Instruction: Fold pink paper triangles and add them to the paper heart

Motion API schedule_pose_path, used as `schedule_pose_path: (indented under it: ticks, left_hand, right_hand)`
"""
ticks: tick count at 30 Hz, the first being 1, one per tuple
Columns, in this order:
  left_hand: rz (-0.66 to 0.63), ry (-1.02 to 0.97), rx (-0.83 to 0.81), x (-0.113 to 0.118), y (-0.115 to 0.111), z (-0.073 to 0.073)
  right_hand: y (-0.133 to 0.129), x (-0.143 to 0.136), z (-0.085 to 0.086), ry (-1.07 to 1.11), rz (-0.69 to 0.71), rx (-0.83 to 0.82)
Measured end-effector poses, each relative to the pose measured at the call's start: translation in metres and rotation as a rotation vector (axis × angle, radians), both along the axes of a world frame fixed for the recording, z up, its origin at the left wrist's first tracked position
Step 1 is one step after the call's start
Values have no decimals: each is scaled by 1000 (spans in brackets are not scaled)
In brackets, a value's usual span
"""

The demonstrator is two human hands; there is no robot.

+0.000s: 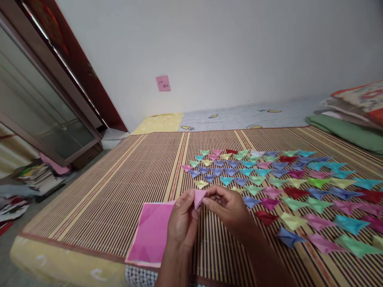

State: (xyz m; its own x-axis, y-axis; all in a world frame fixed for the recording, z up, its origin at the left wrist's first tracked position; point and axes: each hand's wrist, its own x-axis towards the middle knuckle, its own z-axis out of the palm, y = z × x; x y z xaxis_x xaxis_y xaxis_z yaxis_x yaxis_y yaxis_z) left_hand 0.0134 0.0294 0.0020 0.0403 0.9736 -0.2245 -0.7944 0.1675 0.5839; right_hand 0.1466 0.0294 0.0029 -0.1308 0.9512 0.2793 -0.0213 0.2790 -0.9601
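Pink paper, folded down to a small triangle (198,197), sat between my two hands above the striped mat (119,179) on the bed. The thumb and fingers of my left hand (180,225) were clamped on its left side, and the thumb and forefinger of my right hand (231,208) were closed on its upper right corner. It looked partway folded to me, more compact than the pointed shapes laid out ahead and to my right.

Of those folded paper pieces (317,182), dozens were finished as far as I could judge, set in loose rows in green, blue, yellow, red and pink. Flat squares were left over in a stack of paper (149,235) beside my left forearm, a bright magenta sheet on top; I could not tell how many lay under it.

As for containers, I saw no box or tray around the folded pieces: they rested straight on the mat, as did most of the stack. Off to the left stood a glass-panelled frame (44,91), and I could not make out what, if anything, it held. A pile of books (34,175) lay below it, outside any container I could see.
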Motion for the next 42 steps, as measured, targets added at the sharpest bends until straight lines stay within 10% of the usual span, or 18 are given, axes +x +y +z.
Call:
schedule_pose_path:
  ticks: [8,14,21,42]
  left_hand:
    - [21,120,75,8,-3,-4]
    - [291,649,205,10,-10,-4]
    - [186,738,276,13,-13,7]
    - [130,577,213,4,-14,16]
  right_hand:
    - [0,-12,-7,23,-162,44]
    - [-6,-19,-5,-262,-434,316]
    - [-1,-14,-13,-447,-487,525]
    - [-5,-10,2,5,-290,130]
